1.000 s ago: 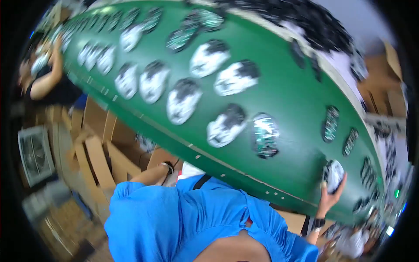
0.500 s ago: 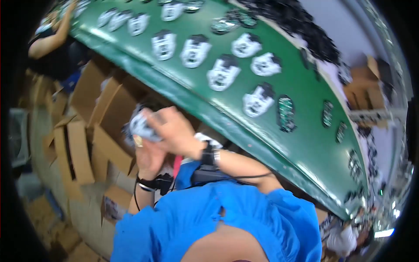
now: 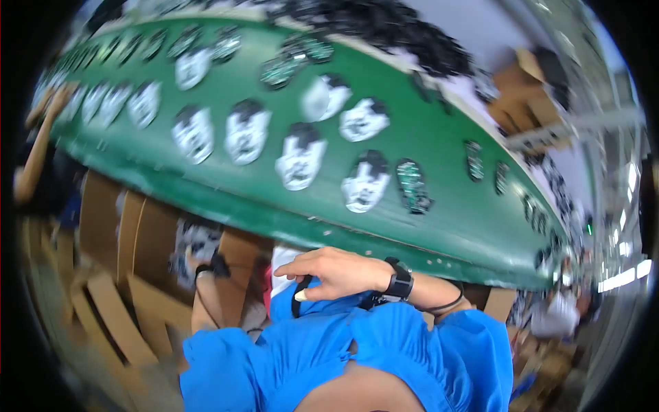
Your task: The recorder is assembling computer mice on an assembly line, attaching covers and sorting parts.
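Observation:
My left hand [image 3: 197, 261] reaches down into an open cardboard box [image 3: 240, 271], against a pile of grey, black and white packed pieces [image 3: 195, 244]. Its fingers are blurred and partly lost in the pile, so whether it holds one does not show. In front of my body, my right hand [image 3: 333, 273] is empty, palm down, with the fingers stretched and the thumb apart. Beyond it, a long green table [image 3: 274, 216] carries flat, sole-shaped pieces, such as a white one with a black top [image 3: 366, 182] and a green-and-black one [image 3: 412, 185].
Cardboard flaps [image 3: 113, 319] stick out at the lower left. Another person's arm [image 3: 38, 147] reaches over the table's left end. Black pieces [image 3: 384, 31] are heaped along the far edge, near an open carton [image 3: 522, 96]. The table's front edge runs just past my right hand.
Both hands were together on a black-and-white piece; now they are apart. My left hand went down into the box, my right moved right and is empty. The view has also turned.

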Demonstrator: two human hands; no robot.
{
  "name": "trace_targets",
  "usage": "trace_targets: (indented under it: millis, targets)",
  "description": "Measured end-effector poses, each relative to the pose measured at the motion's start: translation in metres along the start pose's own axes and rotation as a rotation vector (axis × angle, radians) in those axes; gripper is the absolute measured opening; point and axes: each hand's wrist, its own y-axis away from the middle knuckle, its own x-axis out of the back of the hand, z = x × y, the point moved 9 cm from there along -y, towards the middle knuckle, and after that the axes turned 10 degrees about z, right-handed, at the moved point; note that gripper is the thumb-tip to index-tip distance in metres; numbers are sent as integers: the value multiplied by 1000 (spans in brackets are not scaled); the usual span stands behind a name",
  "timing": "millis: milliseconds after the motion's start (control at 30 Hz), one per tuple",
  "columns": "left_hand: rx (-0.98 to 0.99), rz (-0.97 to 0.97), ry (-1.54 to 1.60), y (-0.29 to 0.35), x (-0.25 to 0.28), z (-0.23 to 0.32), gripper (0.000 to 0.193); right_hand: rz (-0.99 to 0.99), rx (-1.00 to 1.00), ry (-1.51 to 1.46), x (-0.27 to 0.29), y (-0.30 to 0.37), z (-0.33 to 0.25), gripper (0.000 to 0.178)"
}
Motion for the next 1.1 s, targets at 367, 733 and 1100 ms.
trace_targets:
  millis: [367, 733, 1100]
  targets:
    - [118, -341, -612, 171, -9, -4, 14, 672, -271, 56, 148, 128, 12, 35]
    - [-805, -190, -2587, 244, 83, 244, 33, 791, -202, 832, 179, 158, 70, 44]
    - [-1835, -1511, -1476, 651, -304, -50, 53, 935, -583, 1041, 363, 135, 88, 60]
